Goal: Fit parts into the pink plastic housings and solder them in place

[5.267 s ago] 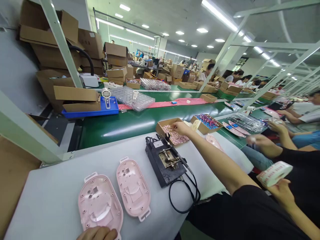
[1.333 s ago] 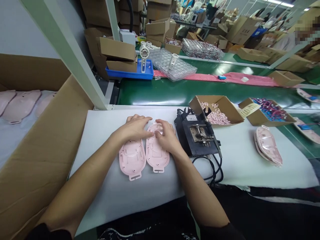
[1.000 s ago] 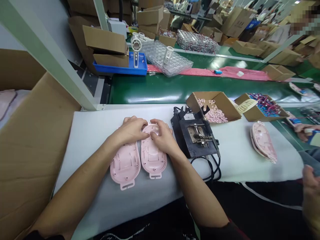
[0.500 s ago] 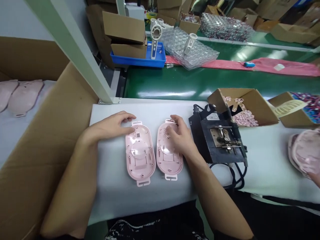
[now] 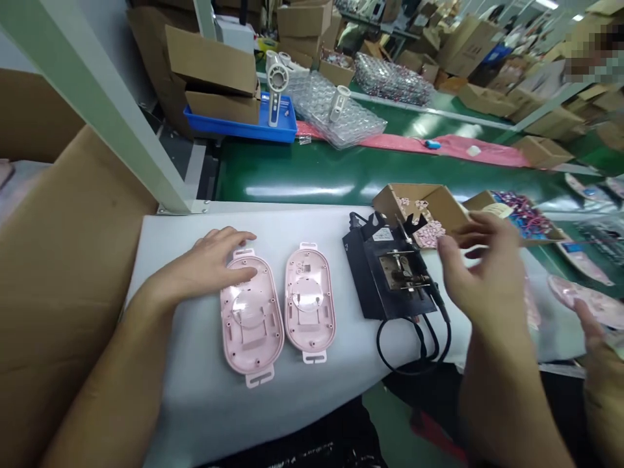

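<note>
Two pale pink oval plastic shells lie side by side on the white bench, their ribbed insides facing up and slotted tabs at both ends. My left hand (image 5: 217,260) rests at the top of the left shell (image 5: 253,325), fingers spread, with the thumb over its inside. The right shell (image 5: 311,305) lies untouched. My right hand (image 5: 482,266) is raised over the bench beyond the black machine (image 5: 397,273), nearest the box of small pink parts (image 5: 429,233). Its thumb and fingers are apart and nothing shows between them.
Black cables (image 5: 414,364) loop from the machine over the bench edge. A big cardboard box (image 5: 73,260) stands at left beside a metal post (image 5: 112,117). At right, another person's hand (image 5: 592,325) touches a pink shell (image 5: 589,300). Behind is a green conveyor (image 5: 312,172).
My right hand has left the right shell and swung across the machine to the right. The view has turned rightward. My left hand stays on the left shell.
</note>
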Demonstrator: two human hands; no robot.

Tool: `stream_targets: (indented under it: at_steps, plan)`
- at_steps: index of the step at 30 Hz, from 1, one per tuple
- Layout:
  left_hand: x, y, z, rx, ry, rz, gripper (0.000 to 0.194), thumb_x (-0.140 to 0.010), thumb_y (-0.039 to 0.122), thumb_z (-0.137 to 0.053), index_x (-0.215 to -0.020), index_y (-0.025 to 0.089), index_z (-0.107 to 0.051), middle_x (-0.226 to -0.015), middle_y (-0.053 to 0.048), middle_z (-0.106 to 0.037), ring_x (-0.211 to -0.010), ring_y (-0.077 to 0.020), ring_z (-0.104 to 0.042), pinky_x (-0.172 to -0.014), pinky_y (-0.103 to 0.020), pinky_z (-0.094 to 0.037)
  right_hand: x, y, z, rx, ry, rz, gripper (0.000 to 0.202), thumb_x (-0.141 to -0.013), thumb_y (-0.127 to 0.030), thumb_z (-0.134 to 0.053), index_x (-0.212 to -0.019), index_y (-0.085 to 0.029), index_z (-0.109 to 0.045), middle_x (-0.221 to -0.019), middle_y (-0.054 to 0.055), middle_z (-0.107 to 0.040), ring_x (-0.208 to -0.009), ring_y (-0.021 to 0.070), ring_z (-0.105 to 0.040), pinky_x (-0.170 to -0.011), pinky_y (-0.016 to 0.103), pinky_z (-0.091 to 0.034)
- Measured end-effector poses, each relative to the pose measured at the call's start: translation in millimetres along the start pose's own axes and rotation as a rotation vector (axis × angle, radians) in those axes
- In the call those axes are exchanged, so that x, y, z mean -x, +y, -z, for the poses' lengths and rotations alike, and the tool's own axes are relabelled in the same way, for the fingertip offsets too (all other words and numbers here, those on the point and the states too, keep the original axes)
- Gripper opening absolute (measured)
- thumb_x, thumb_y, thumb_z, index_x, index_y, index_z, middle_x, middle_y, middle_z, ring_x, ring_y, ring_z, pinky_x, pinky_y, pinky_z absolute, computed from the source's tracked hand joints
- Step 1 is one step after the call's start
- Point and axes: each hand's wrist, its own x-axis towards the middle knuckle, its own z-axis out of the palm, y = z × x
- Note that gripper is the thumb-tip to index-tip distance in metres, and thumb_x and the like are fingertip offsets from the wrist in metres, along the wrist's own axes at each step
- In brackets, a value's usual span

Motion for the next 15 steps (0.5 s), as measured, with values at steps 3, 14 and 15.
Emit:
stream_targets:
  at_steps: [3, 14, 15]
  plan:
    - [1.3, 21.3, -12.5, 0.023, 0.116, -0.171, 0.051, -0.086, 0.058, -0.063, -0.128, 0.030, -0.065, -0.140, -0.005, -0.056, -0.133, -0.0339, -0.047, -0.117, -0.051, -0.036, -27.8, 49.3, -1.3, 0.036, -0.415, -0.038, 0.052, -0.093, -0.062, -0.059, -0.131, -0.026, -0.054, -0.094, 0.012, -0.068, -0.075, 0.0238, -0.063, -0.065, 0.042, -0.048]
    - [-30.3, 48.8, -53.1, -0.161, 0.065, -0.340, 0.036, -0.097, 0.041, -0.043, -0.102, 0.031, -0.077, -0.126, -0.006, -0.069, -0.112, -0.0305, -0.065, -0.100, -0.049, -0.050, -32.0, 56.2, -0.7, -0.112, -0.621, 0.129, 0.021, -0.101, -0.037, -0.046, -0.109, -0.023, -0.060, -0.095, 0.005, -0.070, -0.085, 0.0217, -0.066, -0.078, 0.034, -0.052]
    - [-38.9, 38.1, -58.1, -0.123, 0.086, -0.334, 0.035, -0.094, 0.045, -0.047, -0.102, 0.032, -0.078, -0.124, -0.006, -0.071, -0.113, -0.0314, -0.066, -0.101, -0.049, -0.050, -32.8, 52.6, 2.7, -0.103, -0.620, 0.157, 0.020, -0.101, -0.033, -0.045, -0.103, -0.024, -0.063, -0.092, 0.003, -0.071, -0.082, 0.0202, -0.066, -0.078, 0.033, -0.052]
